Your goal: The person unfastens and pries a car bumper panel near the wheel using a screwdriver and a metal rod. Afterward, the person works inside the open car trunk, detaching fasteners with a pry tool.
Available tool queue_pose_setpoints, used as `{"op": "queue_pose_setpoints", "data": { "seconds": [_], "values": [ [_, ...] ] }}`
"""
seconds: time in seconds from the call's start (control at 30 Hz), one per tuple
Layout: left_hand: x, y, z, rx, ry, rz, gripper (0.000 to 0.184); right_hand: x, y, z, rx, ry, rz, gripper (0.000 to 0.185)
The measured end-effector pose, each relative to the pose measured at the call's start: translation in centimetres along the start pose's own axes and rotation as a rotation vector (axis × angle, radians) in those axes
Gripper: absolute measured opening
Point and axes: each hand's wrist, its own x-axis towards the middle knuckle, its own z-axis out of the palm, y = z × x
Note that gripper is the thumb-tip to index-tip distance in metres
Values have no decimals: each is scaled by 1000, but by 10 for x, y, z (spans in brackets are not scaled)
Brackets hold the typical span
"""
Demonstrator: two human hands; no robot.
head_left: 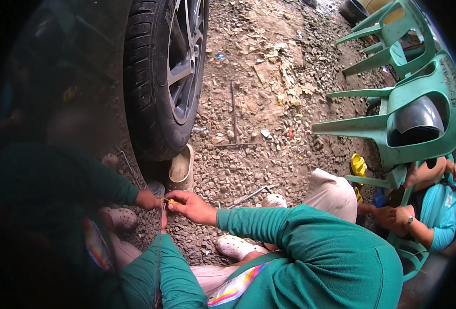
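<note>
My right hand (194, 207) is closed around a small yellow object (172, 202), pinched at the edge of a dark, glossy panel (58, 206). Just below it, my left hand (163, 220) shows only as a narrow strip beside the panel edge; its fingers are hidden. The panel mirrors my green sleeve and a hand. Above my hands stands a black tire (144, 77) on a grey alloy wheel (182, 69). A beige clog (182, 167) lies against the tire's lower end.
A T-shaped metal bar (234, 116) and a bent rod (251, 196) lie on the gravel (269, 159). Green plastic chairs (362, 126) stand at the right, one holding a dark helmet (418, 121). Below them sits a person in turquoise (438, 219), near yellow slippers (358, 166).
</note>
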Motion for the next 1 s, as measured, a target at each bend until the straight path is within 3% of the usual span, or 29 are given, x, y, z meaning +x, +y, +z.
{"op": "queue_pose_setpoints", "data": {
  "seconds": [0.67, 1.0],
  "values": [
    [8, -4, -1, -38, 26, 70, 29, 1, -2, -3, -181, 24, -53, 33],
    [6, 4, -4, -45, 32, 101, 29, 0, 10, 17, 110, 63, -29, 34]
  ]
}}
